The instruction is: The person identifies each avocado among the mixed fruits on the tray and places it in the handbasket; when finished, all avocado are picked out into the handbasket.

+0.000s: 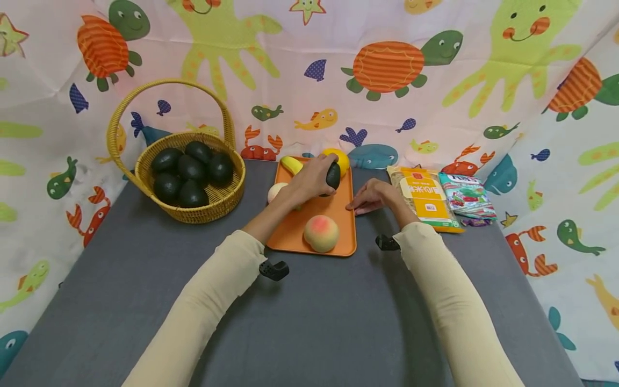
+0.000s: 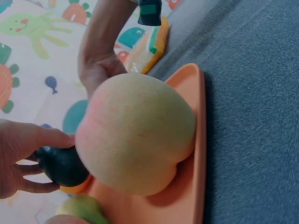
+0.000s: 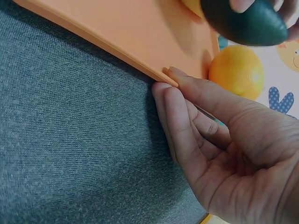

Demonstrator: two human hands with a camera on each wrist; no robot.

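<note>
My left hand holds a dark green avocado above an orange tray. In the left wrist view, thumb and fingers grip that avocado from its sides. At the tray's right rim, my right hand pinches the edge between thumb and fingers, as the right wrist view shows with the hand close up. On the tray lie a peach near the front, a banana at the back left and an orange at the back right. A pale round fruit sits at the left, partly hidden by my left arm.
A yellow wicker basket with a tall handle stands at the left, holding several avocados. To the right lie a yellow grain bag, a colourful snack packet and a small purple packet. A patterned cloth hangs behind the grey table.
</note>
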